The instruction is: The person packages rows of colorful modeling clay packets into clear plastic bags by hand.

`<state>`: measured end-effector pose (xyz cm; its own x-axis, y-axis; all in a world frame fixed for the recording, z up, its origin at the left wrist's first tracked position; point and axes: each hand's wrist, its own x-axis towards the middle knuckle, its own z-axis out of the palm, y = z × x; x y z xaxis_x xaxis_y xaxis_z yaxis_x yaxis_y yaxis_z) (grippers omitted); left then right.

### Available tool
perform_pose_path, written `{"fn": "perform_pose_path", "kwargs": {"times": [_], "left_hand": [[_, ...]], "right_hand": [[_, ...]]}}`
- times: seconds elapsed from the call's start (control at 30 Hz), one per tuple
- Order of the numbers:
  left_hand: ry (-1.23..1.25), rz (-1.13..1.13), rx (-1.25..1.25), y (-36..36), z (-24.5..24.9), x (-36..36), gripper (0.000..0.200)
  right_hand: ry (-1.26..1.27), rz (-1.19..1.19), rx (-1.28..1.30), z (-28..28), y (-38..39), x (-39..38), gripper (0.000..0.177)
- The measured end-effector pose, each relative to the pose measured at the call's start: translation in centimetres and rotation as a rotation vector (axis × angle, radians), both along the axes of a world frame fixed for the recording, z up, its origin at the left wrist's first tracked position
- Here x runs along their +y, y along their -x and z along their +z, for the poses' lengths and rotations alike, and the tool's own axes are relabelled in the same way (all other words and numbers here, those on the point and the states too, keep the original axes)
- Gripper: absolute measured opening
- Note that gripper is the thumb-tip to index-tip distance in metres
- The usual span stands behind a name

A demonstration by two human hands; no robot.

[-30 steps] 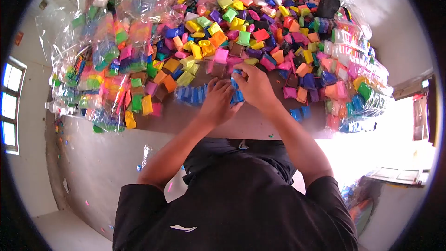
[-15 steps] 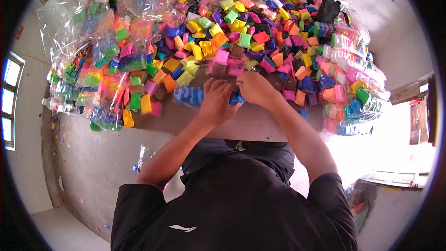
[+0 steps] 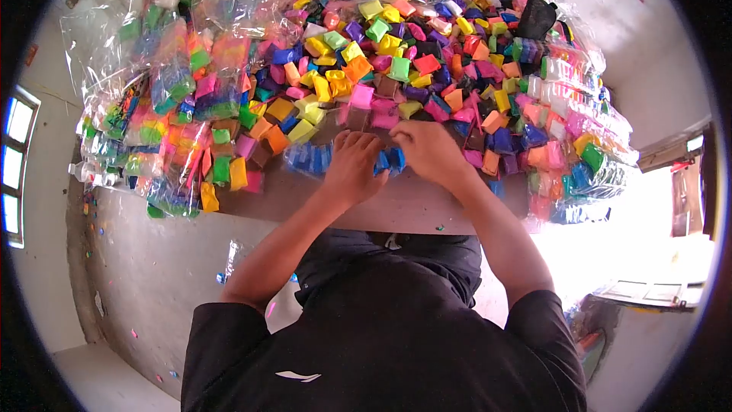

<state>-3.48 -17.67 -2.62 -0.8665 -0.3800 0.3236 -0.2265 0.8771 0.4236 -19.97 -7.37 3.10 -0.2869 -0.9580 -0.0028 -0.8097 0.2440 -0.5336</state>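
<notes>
A clear plastic bag holding a row of blue packets (image 3: 307, 159) lies near the table's front edge. My left hand (image 3: 355, 164) rests over the bag's middle, fingers curled on it; blue packets show on both sides of the hand. Just right of it, my right hand (image 3: 424, 148) has its thumb and fingers pressed together above the right end of the row. Whatever the right fingertips hold is too small to make out. Beyond the hands lie a pink packet (image 3: 361, 97) and brown packets, part of a large heap of coloured packets.
Filled clear bags (image 3: 171, 137) are stacked at the left of the table (image 3: 396, 210), and more filled bags (image 3: 572, 137) at the right. A black object (image 3: 537, 17) sits at the back right. A clear wrapper (image 3: 233, 258) lies on the floor at left.
My right hand has moved slightly right, away from my left hand, showing more of the blue packets between them. The left hand has stayed nearly in place on the bag.
</notes>
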Motion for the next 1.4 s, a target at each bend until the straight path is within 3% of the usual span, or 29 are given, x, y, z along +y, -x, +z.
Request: {"fn": "perform_pose_path", "kwargs": {"times": [0.07,0.2,0.27,0.4,0.47,0.53,0.67,0.73,0.8,0.87,0.97,1.07,1.17,1.3,1.4], "left_hand": [[0.001,-0.039,0.025,0.0,0.0,0.1,0.056],[0.067,-0.185,-0.021,0.8,-0.3,-0.4,0.058],[0.14,-0.22,-0.098,0.8,-0.5,-0.7,0.059],[0.084,-0.242,-0.186,1.6,0.4,-0.6,0.059],[0.12,-0.251,-0.171,2.3,0.5,-0.9,0.057],[-0.058,-0.319,-0.12,2.9,1.3,-1.1,0.055],[-0.07,-0.367,-0.244,3.8,1.1,-1.2,0.052],[-0.135,-0.39,-0.109,3.7,1.7,-0.6,0.043],[0.009,-0.298,-0.175,3.9,-0.1,-0.7,0.047],[0.161,-0.2,-0.246,3.6,0.1,-0.7,0.05],[0.05,-0.186,-0.372,3.2,1.4,0.0,0.06],[0.226,-0.177,-0.289,3.2,-0.2,-0.4,0.063],[0.338,-0.171,-0.303,2.7,0.3,-0.7,0.065],[0.247,-0.174,-0.355,1.5,1.3,-2.2,0.065],[0.109,-0.208,-0.209,0.3,1.4,-4.2,0.062]], "right_hand": [[0.282,-0.283,-0.276,-0.1,0.5,1.4,0.026],[0.14,-0.527,-0.119,-4.0,0.5,2.6,0.028],[0.153,-0.411,-0.146,-6.0,0.0,2.6,0.027],[0.146,-0.403,-0.15,-5.4,-1.1,2.5,0.027],[0.265,-0.34,-0.165,-5.0,-1.5,2.4,0.021],[0.354,-0.318,-0.181,-4.7,-1.7,2.6,0.019],[0.483,-0.266,-0.177,-5.3,-1.5,3.0,0.015],[0.5,-0.28,-0.149,-5.2,-1.4,3.4,0.014],[0.529,-0.261,-0.142,-5.4,-1.4,3.4,0.014],[0.329,-0.364,-0.246,-5.8,-0.2,3.9,0.02],[0.242,-0.416,-0.226,-5.7,-0.3,4.0,0.02],[0.147,-0.398,-0.191,-6.1,0.1,3.4,0.019],[0.212,-0.393,-0.09,-6.4,0.3,3.1,0.018],[0.177,-0.409,-0.225,-5.5,0.7,3.5,0.021],[0.199,-0.422,-0.249,-6.0,0.9,3.7,0.023]]}}
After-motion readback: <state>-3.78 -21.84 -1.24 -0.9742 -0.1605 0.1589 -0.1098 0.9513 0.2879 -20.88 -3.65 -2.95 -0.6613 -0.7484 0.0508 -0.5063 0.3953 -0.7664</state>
